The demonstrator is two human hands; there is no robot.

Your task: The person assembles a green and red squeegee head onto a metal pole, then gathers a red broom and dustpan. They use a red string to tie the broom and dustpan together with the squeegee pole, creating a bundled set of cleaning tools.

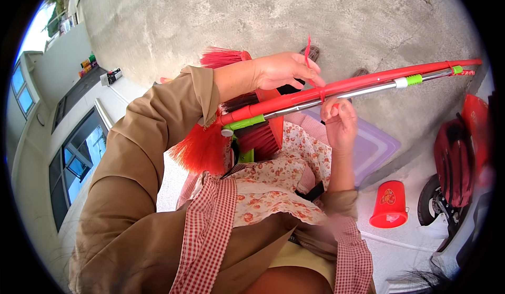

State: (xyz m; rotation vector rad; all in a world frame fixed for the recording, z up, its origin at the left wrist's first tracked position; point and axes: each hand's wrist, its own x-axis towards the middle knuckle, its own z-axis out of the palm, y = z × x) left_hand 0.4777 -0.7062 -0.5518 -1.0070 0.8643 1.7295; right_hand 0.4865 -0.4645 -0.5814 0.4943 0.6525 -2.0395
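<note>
A red pole (357, 81) and a silver metal pole (369, 90) with lime-green grips lie side by side across my front. A thin red strip (308, 51) loops around both near their middle. Above the poles, my left hand (290, 72) has the strip between its fingers, one end sticking up. Just below them, my right hand (341, 122) is curled tight, with a bit of red showing between thumb and fingers. To the left, orange-red broom bristles (199, 148) hang below the poles; dark red brush bristles (260, 141) sit against a red plastic piece, partly hidden.
Another broom head (223, 57) lies beyond my left forearm. A purple plastic sheet or lid (376, 148) rests right of my lap. Further right are a red bucket (388, 203) on its side, a maroon bag (453, 164) and a wheel (430, 199). Concrete ground (236, 14) stretches ahead.
</note>
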